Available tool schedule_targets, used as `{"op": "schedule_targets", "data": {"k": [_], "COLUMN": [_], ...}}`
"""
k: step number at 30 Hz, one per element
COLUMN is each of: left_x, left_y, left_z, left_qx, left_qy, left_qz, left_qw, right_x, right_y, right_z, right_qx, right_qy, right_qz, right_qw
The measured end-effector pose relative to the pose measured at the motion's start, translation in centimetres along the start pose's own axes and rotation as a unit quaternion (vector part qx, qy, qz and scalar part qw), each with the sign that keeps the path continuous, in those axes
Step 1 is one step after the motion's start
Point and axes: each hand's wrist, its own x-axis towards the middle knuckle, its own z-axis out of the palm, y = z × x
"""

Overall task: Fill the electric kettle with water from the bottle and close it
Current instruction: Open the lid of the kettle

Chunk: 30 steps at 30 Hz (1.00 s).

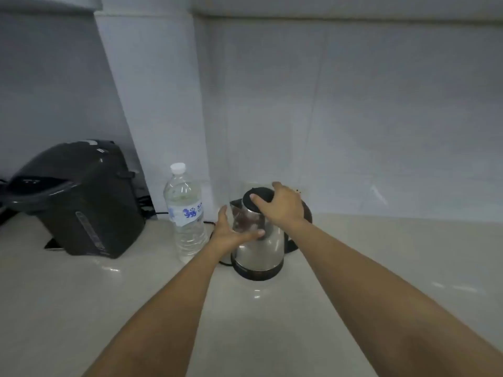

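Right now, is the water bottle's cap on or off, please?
On: the white cap sits atop the upright bottle, untouched by either hand.

Shiny silver kettle (258, 248) with black lid (257, 198) and black base; clear bottle (186, 213), white cap (178, 167), blue-printed white label, at nine o'clock; glossy black dispenser (81, 200); pale beige countertop (353, 268).

Two bare forearms reached up from the bottom of the frame and converged just right of centre. The right hand (283, 206) was spread palm-down, thumb pointing toward the left of the frame and fingers curled over, gripping from above. The left hand (232, 231) sat just below and left of it, palm turned inward, thumb raised, fingers extended sideways in a loose open cup. Both wrists were straight, sleeves absent.
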Motion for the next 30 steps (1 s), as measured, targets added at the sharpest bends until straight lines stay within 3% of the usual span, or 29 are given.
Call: {"op": "schedule_targets", "data": {"k": [5, 12, 24, 26, 30], "left_x": [3.4, 4.1, 4.3, 4.3, 4.5], "left_y": [-0.6, -1.7, -2.5, -2.5, -2.6], "left_z": [0.7, 2.0, 2.0, 1.9, 1.6], "left_qx": [-0.027, -0.045, -0.084, -0.077, -0.047], "left_qy": [-0.026, -0.009, -0.003, -0.01, -0.024], "left_qz": [0.025, 0.049, 0.077, 0.081, 0.065], "left_qw": [0.999, 0.998, 0.993, 0.994, 0.996], "right_x": [1.5, 2.2, 2.4, 2.3, 2.9], "right_y": [-0.6, 0.2, -0.3, -0.6, -0.6], "right_z": [2.5, 5.2, 4.1, 3.4, 0.4], "right_qx": [-0.083, -0.015, -0.101, -0.054, 0.199], "right_qy": [0.031, 0.132, 0.131, 0.134, 0.134], "right_qz": [0.001, 0.006, -0.033, -0.036, 0.05], "right_qw": [0.996, 0.991, 0.986, 0.989, 0.97]}}
